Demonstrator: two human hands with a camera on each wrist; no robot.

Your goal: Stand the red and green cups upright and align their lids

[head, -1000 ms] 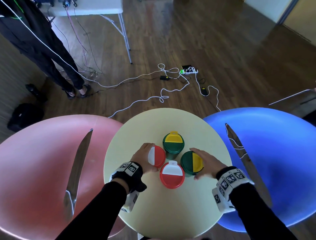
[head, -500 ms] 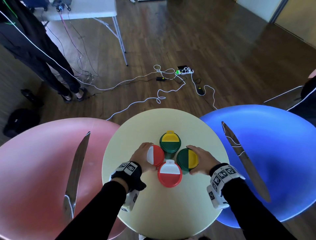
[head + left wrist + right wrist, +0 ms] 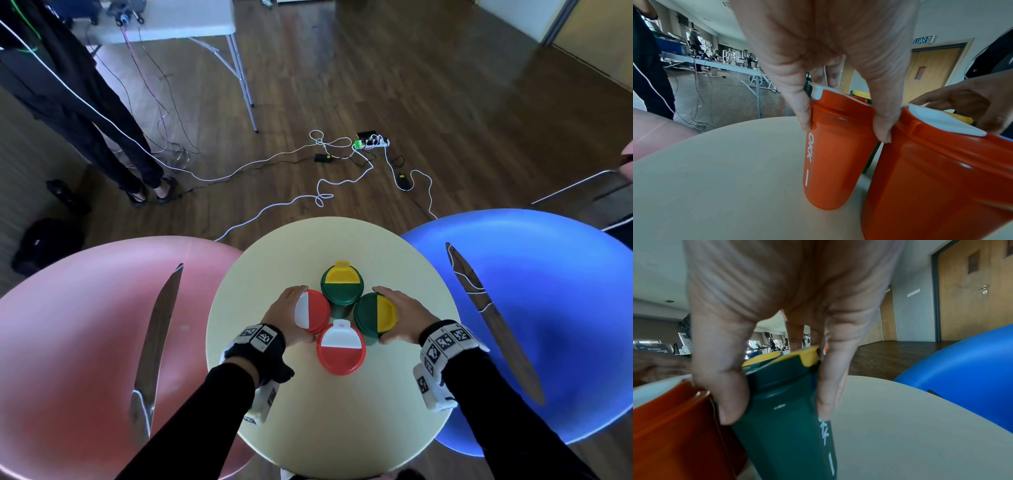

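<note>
Both hands have turned their cups a little more. The left hand [image 3: 286, 317] has its fingers clamped on a red cup [image 3: 311, 311], and the right hand [image 3: 404, 315] on a green cup [image 3: 375, 313], mid-bench [image 3: 239, 359]. All four cups stand upright, but these two lids look sideways, so more turning is needed.

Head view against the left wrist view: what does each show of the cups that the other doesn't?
Only the head view shows all four lids from above: the far green cup with yellow flap points away, while the right hand grips a green cup whose yellow flap faces right. Only the left wrist view shows the white lettering down the side of the red plastic cup and its base on the round cream table. Both show the left hand gripping that cup beside the second red cup.
</note>
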